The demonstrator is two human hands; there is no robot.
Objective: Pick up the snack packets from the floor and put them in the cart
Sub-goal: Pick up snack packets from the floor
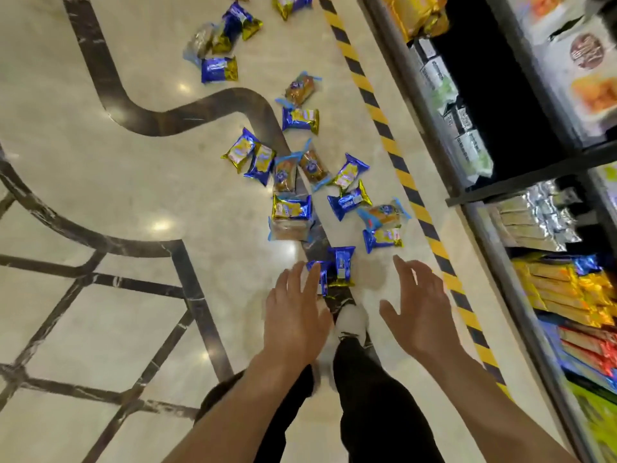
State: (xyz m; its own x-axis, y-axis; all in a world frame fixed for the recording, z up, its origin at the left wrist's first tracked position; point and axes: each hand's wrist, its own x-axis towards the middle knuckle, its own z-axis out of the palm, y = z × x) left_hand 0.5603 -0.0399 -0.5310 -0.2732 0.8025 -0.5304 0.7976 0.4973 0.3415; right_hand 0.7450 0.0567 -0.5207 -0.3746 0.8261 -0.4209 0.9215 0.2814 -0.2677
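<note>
Several blue-and-gold snack packets lie scattered on the pale marble floor, mixed with clear-wrapped cake packets. The nearest two blue packets (335, 270) lie just ahead of my white shoe. My left hand (297, 315) hovers with straight spread fingers over their left edge, holding nothing. My right hand (419, 307) is spread open to the right of them, above bare floor. A blue packet (383, 238) and a clear cake packet (384, 213) lie just beyond my right hand. More packets (218, 69) lie farther up the aisle. No cart is in view.
A store shelf (521, 192) stocked with packaged goods runs along the right side. A yellow-and-black hazard stripe (405, 177) marks the floor in front of it. My white shoe (352, 320) and dark trouser leg stand below the nearest packets. Dark inlay lines cross the floor at left.
</note>
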